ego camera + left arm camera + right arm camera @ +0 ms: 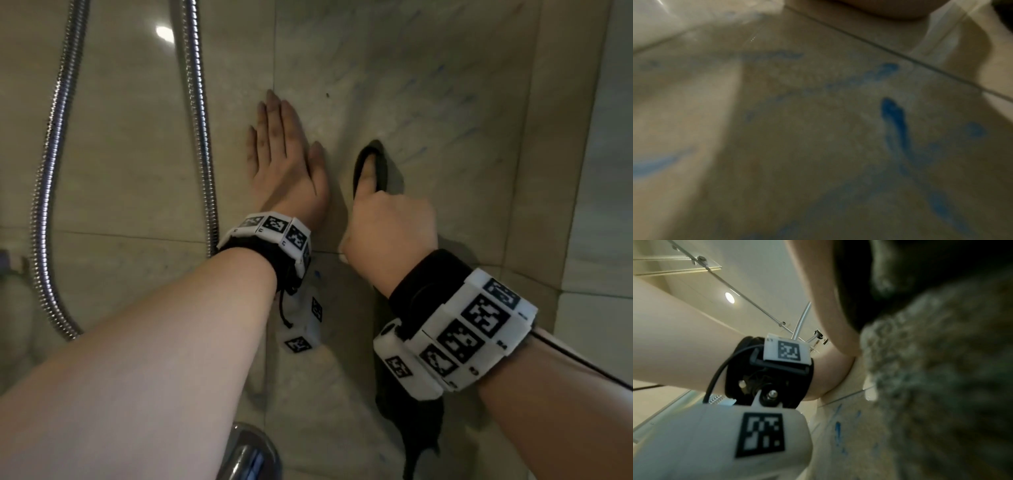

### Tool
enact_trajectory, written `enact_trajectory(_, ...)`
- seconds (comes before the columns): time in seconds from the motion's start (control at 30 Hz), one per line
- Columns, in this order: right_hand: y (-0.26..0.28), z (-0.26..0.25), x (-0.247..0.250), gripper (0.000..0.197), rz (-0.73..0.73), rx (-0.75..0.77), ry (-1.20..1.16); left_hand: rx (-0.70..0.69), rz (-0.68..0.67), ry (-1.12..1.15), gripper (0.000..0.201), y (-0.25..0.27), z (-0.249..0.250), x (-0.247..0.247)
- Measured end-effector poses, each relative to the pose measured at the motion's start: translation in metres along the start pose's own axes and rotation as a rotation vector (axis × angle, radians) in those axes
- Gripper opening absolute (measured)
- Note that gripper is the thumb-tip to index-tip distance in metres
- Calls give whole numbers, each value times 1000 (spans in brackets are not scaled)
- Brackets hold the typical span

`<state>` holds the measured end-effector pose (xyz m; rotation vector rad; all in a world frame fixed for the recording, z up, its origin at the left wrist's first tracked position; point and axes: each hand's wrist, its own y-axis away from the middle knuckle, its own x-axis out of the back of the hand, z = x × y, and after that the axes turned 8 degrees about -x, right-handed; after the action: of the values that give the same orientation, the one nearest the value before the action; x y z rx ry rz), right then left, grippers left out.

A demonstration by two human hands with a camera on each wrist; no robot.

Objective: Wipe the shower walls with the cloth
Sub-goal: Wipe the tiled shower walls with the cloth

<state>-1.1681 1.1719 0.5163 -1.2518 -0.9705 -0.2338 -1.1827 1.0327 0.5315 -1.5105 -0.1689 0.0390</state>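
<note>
Nearest to your eyes are your two forearms with the marker bands, and at the bottom edge a chrome fitting (251, 452) is just visible. Your left hand (284, 161) lies flat on the shower wall (445, 102), its fingers straight and together, holding nothing; it only supports you. Your right hand (388, 229) grips the dark cloth (371, 164) against the same tile, just beside the left thumb. The right fingers are curled round the cloth, and one fold of it stands out above the knuckles, while a loose end hangs down under your wrist (421, 431). In the right wrist view the cloth (941, 369) fills the right side, pressed close to the wall.

The wall has blue smears (894, 116), strong in the left wrist view and faint on the tile above and to the right of the cloth in the head view. So I judge that the wiping is in progress and much remains to be done.

To do this step well, open the cloth wider under your palm, so that more of it touches the tile. Press evenly and move in overlapping strokes toward the blue marks. Keep the left hand away from the path, and take care that the hanging end does not catch the shower hose (197, 120) on the left.
</note>
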Motion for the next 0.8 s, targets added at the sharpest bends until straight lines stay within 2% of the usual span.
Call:
enact_trajectory(0.1,4,3,2,89,-22,-47,-11,-13,4,-4,64,3,0,0)
enact_trajectory(0.2,8,3,2,91,-51,-100,-2,-16,-3,-10,63,2,-1,0)
enact_trajectory(0.43,11,-6,2,87,-70,-45,46,-9,-10,7,63,3,0,2)
enact_trajectory(0.67,5,4,19,85,-35,-91,-41,12,-34,4,63,0,-1,2)
enact_trajectory(0.8,7,6,23,83,-48,-141,-1,13,-38,-6,63,1,-1,1)
